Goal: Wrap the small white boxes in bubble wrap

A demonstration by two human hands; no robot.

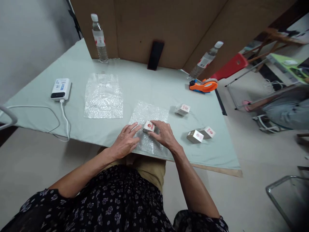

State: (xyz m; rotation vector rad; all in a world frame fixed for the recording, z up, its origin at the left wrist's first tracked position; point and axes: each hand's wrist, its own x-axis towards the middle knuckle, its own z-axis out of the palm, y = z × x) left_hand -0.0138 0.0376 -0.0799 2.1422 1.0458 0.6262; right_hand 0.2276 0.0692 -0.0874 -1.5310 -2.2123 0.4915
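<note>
A small white box [148, 127] with a red print sits on a sheet of bubble wrap [150, 111] at the table's front edge. My right hand [164, 133] grips this box from the right, thumb on the near side and fingers on the far side. To its left, my left hand [126, 139] lies with fingers apart at the left part of the sheet, its fingertips close to the box and nothing held. A second bubble wrap sheet [103, 96] lies flat further left.
Right of my hands stand more small boxes [183, 110], two of them [195, 136] side by side. An orange tape dispenser [205, 86], two water bottles [99, 40], a phone [155, 55] against a cardboard panel [145, 22], and a cabled power bank [61, 89] surround the work area.
</note>
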